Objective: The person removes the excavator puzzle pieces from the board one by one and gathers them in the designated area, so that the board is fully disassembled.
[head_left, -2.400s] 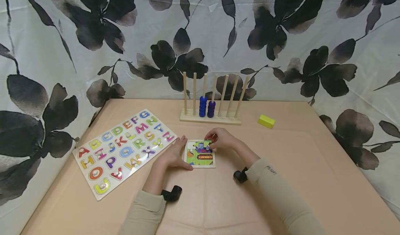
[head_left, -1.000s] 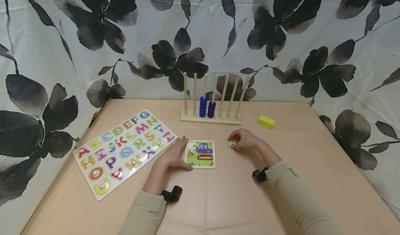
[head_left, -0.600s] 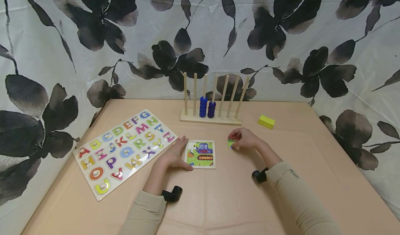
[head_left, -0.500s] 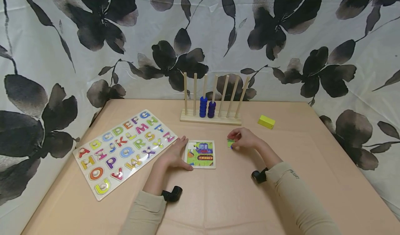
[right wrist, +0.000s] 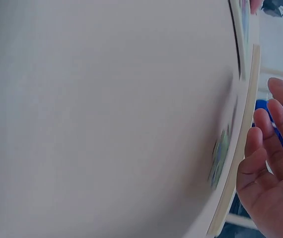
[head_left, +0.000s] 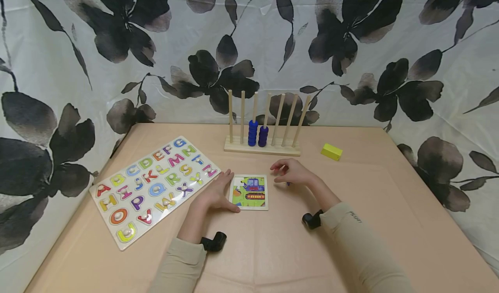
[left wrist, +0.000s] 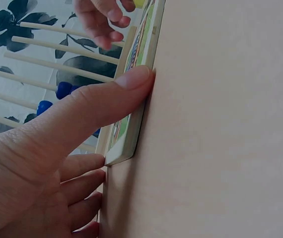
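A small square picture puzzle (head_left: 255,193) in a pale frame, showing a blue and red tracked vehicle on green, lies flat mid-table. My left hand (head_left: 219,193) rests at its left side, fingers fairly straight; in the left wrist view the thumb (left wrist: 106,99) presses against the frame's edge. To the right of the puzzle my right hand (head_left: 292,172) is over the table, fingers loosely bent and holding nothing. Under it lie thin green puzzle pieces (right wrist: 220,158), clearest in the right wrist view and mostly hidden by the hand in the head view.
On the left lies a white alphabet board (head_left: 150,229) with knobbed letters, its corner close to my left hand. Behind the puzzle stands a wooden peg rack (head_left: 273,149) carrying blue beads on two pegs. A yellow block (head_left: 332,152) sits back right. Floral cloth hangs behind the table.
My right hand took a green piece from the puzzle's upper right, set it on the table to the right and let go. It has since moved slightly left. My left hand stays put.
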A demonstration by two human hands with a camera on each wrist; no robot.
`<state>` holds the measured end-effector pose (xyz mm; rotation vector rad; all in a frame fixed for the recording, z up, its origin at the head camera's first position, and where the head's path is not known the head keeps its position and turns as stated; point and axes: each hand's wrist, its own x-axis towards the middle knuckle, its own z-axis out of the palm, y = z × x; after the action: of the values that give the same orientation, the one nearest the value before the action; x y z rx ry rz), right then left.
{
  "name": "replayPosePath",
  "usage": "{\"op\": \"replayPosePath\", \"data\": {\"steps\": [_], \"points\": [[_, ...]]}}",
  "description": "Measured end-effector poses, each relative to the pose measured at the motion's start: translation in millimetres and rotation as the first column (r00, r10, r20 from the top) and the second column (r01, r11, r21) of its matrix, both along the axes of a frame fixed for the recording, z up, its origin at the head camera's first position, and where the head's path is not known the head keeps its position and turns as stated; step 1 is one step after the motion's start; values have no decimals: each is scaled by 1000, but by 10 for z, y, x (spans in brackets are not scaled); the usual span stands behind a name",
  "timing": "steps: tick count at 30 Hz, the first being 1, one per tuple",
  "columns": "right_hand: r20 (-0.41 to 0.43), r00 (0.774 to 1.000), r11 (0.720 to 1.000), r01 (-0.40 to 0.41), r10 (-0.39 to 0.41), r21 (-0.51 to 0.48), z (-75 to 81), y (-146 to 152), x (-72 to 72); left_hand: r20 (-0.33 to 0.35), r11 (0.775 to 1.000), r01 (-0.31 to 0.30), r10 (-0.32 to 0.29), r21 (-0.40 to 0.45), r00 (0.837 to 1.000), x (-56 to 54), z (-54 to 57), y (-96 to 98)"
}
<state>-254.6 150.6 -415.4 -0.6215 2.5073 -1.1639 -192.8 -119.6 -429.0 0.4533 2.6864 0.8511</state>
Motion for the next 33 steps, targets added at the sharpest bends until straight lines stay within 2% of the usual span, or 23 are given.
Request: {"op": "replayPosePath", "data": {"steps": [11,18,33], "points": [[42,998,999,-39,39,-4,-24,-367,10,8,1000,-11,11,1,1000,-2,-4,7],[29,996,996,-86,85,22,-21,-526,13,8,1000,-5,5,13,1000,-21,-2,18],[39,991,977,-134,130,167,-78,-723,-22,19,1000,-17,16,16,1000,-20,-22,-5]]}}
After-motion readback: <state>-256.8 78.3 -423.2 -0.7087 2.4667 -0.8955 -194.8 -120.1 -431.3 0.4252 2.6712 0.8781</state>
